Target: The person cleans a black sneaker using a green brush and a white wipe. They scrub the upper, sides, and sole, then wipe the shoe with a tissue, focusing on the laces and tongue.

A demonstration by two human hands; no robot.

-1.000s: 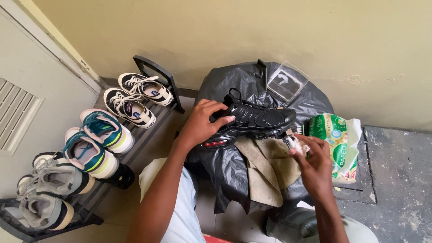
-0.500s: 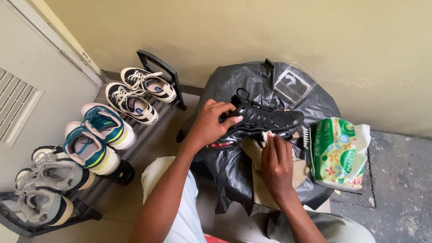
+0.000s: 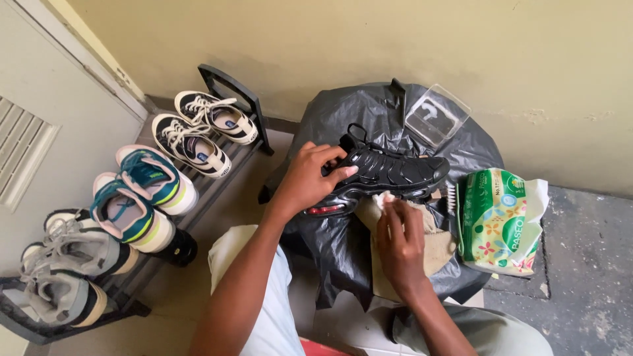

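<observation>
Mid-wipe: left hand [image 3: 310,178] grips the black sneaker [image 3: 389,173] on the black plastic bag [image 3: 343,244], right hand [image 3: 399,240] pinches a white wipe [image 3: 384,198] against its sole edge; next needs steady strokes along that edge.

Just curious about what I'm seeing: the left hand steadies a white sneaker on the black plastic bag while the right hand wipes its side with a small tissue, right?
Not quite. The sneaker is black, not white, as the head view shows. The left hand steadies it on the black plastic bag while the right hand wipes its side with a small tissue.

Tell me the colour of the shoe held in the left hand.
Black, with a small red patch in the sole; the head view shows the shoe clearly.
</observation>
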